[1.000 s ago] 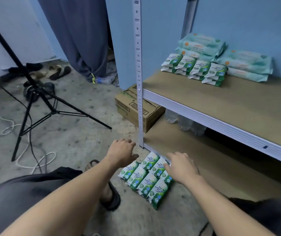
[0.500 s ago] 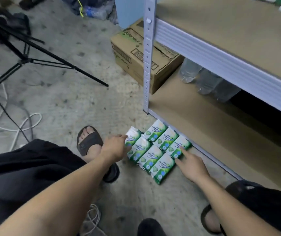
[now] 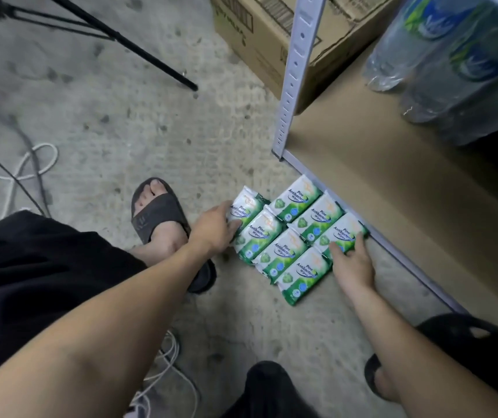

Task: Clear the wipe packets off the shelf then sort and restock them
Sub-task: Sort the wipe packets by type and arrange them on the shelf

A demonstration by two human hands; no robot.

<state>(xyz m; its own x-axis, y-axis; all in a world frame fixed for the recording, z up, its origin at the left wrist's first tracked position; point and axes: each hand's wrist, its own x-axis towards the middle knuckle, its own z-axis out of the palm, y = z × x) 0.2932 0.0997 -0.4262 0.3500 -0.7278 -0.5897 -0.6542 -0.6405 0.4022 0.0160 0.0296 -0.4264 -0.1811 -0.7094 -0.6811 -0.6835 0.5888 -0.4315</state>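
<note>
1. Concrete floor (image 3: 121,131) at the foot of the shelving: your left hand (image 3: 213,229) grips the far-left packet (image 3: 247,203), fingers curled round its outer edge.
2. Your right hand (image 3: 351,265) lies on the near-right packet (image 3: 344,232), thumb and fingers spread over its near end. You cannot tell whether they close beneath it.
3. Change: a second ago both hands hovered above the wipe packets (image 3: 284,251); now each touches an opposite corner. The block itself has not shifted. Judgement: you are bracketing the set to gather or square it, so sorting is in hand and restocking has not begun.
4. Stock: seven packets, flat, faces up, touching, in two rows. Four lie in the outer row, and three lie just beside the bottom rail (image 3: 392,251).
5. Orientation: each long axis runs crosswise to the rail, white ends toward the shelf, green ends toward you.
6. Surroundings: the bottom shelf board (image 3: 377,176) carries water bottles (image 3: 452,64). A cardboard box (image 3: 250,34) sits behind the shelf post (image 3: 294,70). A tripod leg (image 3: 139,49) and your sandal (image 3: 158,212) are to the left.
</note>
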